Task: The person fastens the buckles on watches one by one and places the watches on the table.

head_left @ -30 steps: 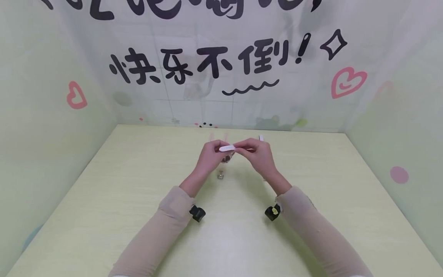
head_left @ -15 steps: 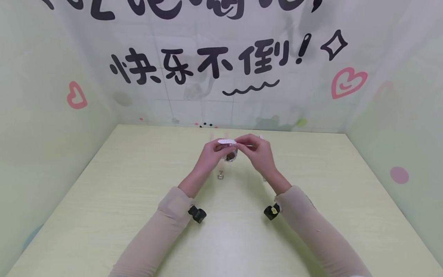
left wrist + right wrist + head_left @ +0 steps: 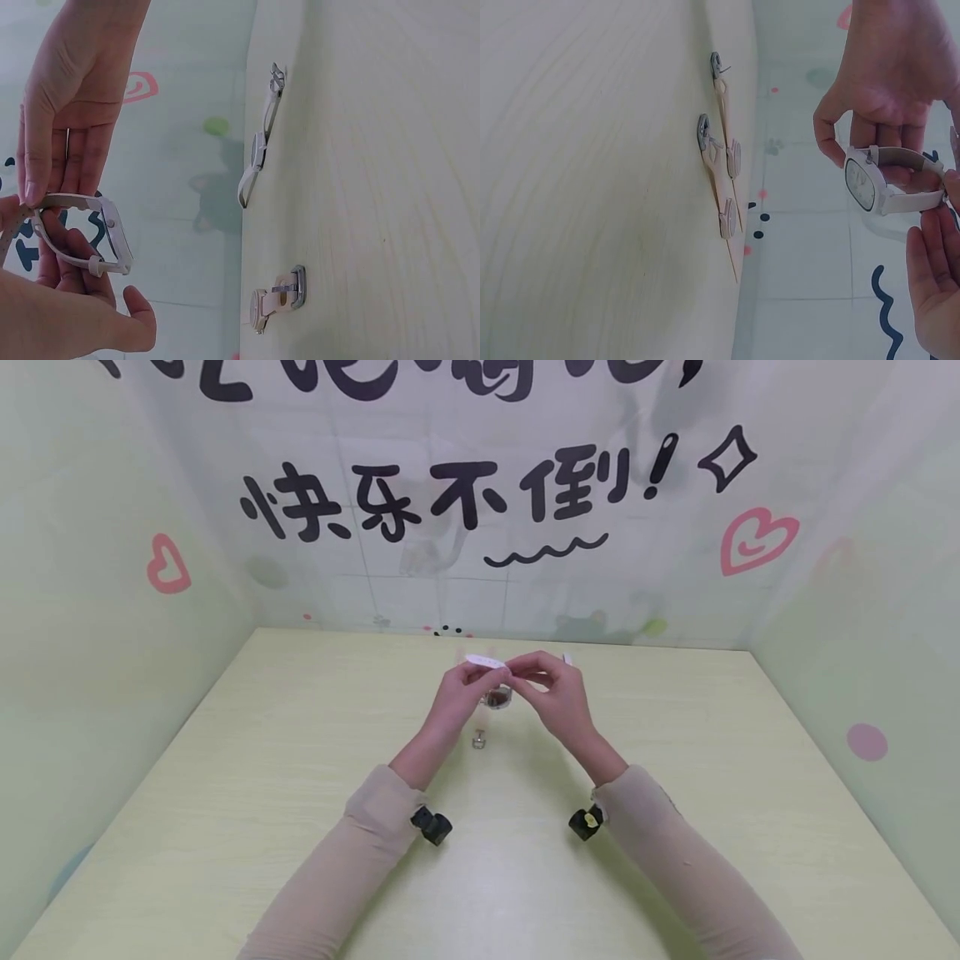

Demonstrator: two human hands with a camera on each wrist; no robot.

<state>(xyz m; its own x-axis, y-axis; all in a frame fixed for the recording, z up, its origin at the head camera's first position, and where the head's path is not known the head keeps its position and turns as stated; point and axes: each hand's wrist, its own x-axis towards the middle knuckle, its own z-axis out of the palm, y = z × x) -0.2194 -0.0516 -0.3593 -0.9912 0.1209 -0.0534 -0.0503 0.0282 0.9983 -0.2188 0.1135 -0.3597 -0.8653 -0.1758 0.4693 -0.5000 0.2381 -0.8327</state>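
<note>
A white wristwatch [image 3: 498, 697] is held up above the table between both hands, its strap bent into a loop. The pale strap end [image 3: 485, 661] sticks out over the left hand in the head view. My left hand [image 3: 454, 697] grips the strap with fingers curled about the watch. Thumb and fingers of my right hand [image 3: 553, 687] pinch the strap where its two ends meet. In the right wrist view the watch's round dial [image 3: 860, 184] faces the camera. The buckle is mostly hidden by the fingertips.
Two pink-strapped watches [image 3: 728, 217] [image 3: 733, 157] lie on the table [image 3: 480, 885] behind and below the left hand. One buckle [image 3: 479, 741] shows in the head view. Another white watch [image 3: 259, 150] lies to the right. A printed wall curtain [image 3: 427, 593] stands at the back.
The strap end has risen and swung leftward over the left hand, and the watch case has turned below. Both hands stay together, with the right fingers shifted slightly along the strap.
</note>
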